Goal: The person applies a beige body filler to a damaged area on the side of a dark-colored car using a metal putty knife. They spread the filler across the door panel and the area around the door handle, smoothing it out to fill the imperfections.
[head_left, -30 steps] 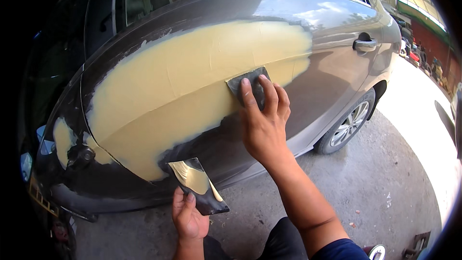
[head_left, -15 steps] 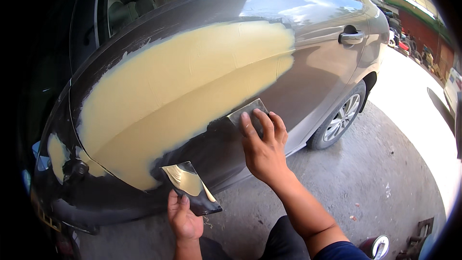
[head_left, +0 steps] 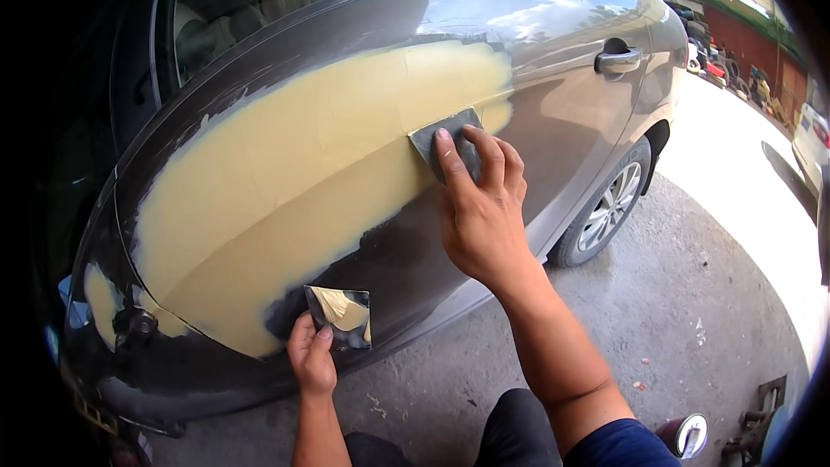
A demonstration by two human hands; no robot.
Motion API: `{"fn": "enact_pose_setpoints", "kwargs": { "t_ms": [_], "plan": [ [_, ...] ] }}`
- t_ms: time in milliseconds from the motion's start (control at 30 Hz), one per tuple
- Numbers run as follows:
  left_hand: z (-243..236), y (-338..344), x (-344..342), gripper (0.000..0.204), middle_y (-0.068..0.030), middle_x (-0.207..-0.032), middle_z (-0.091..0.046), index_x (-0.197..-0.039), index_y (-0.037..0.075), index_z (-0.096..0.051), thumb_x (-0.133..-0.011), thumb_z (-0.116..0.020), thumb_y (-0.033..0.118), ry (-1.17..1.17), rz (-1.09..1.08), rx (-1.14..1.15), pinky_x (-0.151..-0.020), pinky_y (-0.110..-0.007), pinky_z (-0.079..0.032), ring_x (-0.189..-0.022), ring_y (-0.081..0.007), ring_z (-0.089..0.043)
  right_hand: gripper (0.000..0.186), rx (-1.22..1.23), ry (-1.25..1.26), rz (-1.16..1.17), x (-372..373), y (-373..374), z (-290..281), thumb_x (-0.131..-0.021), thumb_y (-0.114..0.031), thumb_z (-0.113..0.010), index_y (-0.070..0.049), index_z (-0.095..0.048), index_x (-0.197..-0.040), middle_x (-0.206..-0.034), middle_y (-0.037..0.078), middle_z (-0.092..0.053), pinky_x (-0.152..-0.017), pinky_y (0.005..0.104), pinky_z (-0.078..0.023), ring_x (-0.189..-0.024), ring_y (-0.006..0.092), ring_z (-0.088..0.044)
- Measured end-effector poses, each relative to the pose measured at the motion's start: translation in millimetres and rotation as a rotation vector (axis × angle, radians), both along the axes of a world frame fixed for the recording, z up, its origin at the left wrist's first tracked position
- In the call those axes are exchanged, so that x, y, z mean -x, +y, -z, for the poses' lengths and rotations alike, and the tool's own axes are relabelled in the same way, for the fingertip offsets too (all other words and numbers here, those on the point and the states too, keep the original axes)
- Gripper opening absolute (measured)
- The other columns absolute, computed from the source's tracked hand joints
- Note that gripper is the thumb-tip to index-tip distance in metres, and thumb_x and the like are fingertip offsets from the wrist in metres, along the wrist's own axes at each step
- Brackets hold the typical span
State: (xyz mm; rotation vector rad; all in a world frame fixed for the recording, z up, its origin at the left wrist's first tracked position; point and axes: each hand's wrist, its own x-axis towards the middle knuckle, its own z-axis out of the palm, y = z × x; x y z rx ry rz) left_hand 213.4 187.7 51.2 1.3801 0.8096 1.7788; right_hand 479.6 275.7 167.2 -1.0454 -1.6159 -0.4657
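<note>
From my seat I have a single feed, the head view, looking down along the side of a car. Near the centre of the frame, the right hand (head_left: 484,225) is clamped on a dark spreader (head_left: 467,154), fingertips spread over its near face; I can't see the thumb behind it. The spreader is tilted, its upper part over the lower right portion of a broad cream filler patch (head_left: 285,199), with a thin cream line along its top edge. Whether that whole edge touches the door, I can't tell.

The patch fills the left and centre of the frame, on the dark grey car door (head_left: 562,164). Its upper rim blurs into a pale haze, and a crease runs through it on a slant.

Lower down, left of centre, I see the left hand (head_left: 313,359) pinching a dark plate (head_left: 350,342) by its lower left side, thumb on the face. A ridged dollop of filler (head_left: 340,307) sits on the plate, which is held in front of the patch's lower right border.

The door handle (head_left: 618,62) is at upper right, with the rear wheel (head_left: 609,207) below it. In the lower right corner I have an open can (head_left: 692,437) standing on the concrete floor (head_left: 674,311), near a navy sleeve (head_left: 618,445).
</note>
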Motion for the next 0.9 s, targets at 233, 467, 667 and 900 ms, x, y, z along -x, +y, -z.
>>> {"fn": "enact_pose_setpoints", "kwargs": {
  "t_ms": [233, 467, 667, 900],
  "plan": [
    [8, 2, 4, 0.036, -0.0151, -0.118, -0.062, -0.121, -0.01, -0.054, -0.087, -0.051, 0.001, -0.012, 0.001, -0.036, -0.102, -0.033, -0.041, -0.111, -0.0201, -0.059, 0.059, 0.007, -0.038, -0.008, 9, 0, 40, -0.079, -0.003, -0.06, -0.012, -0.053, -0.136, -0.136, 0.013, -0.044, -0.099, 0.0511, -0.033, -0.123, 0.0417, -0.038],
    [6, 5, 2, 0.036, -0.0155, -0.118, -0.062, -0.121, -0.011, -0.053, -0.087, -0.051, 0.001, -0.004, -0.005, -0.025, -0.102, -0.033, -0.041, -0.111, -0.0207, -0.059, 0.06, 0.072, -0.077, -0.007, -1, -4, 75, -0.077, -0.004, -0.063, -0.015, -0.054, -0.136, -0.138, 0.011, -0.044, -0.099, 0.0512, -0.034, -0.124, 0.0416, -0.038],
    [6, 3, 6, 0.036, -0.0155, -0.118, -0.063, -0.121, -0.01, -0.054, -0.087, -0.051, 0.002, 0.019, -0.011, -0.023, -0.102, -0.033, -0.041, -0.111, -0.0206, -0.059, 0.057, 0.027, 0.043, 0.013, -41, 12, 24, -0.083, -0.009, -0.064, -0.013, -0.052, -0.139, -0.144, 0.013, -0.04, -0.101, 0.0518, -0.034, -0.127, 0.0409, -0.036],
    [5, 2, 5, 0.036, -0.0153, -0.119, -0.062, -0.121, -0.01, -0.054, -0.087, -0.051, 0.002, 0.02, -0.002, -0.016, -0.102, -0.032, -0.041, -0.112, -0.0204, -0.059, 0.056, 0.034, 0.03, -0.009, -47, 27, 1, -0.087, -0.009, -0.06, -0.013, -0.048, -0.141, -0.147, 0.014, -0.038, -0.104, 0.0541, -0.033, -0.128, 0.0426, -0.035]
  ]
}}
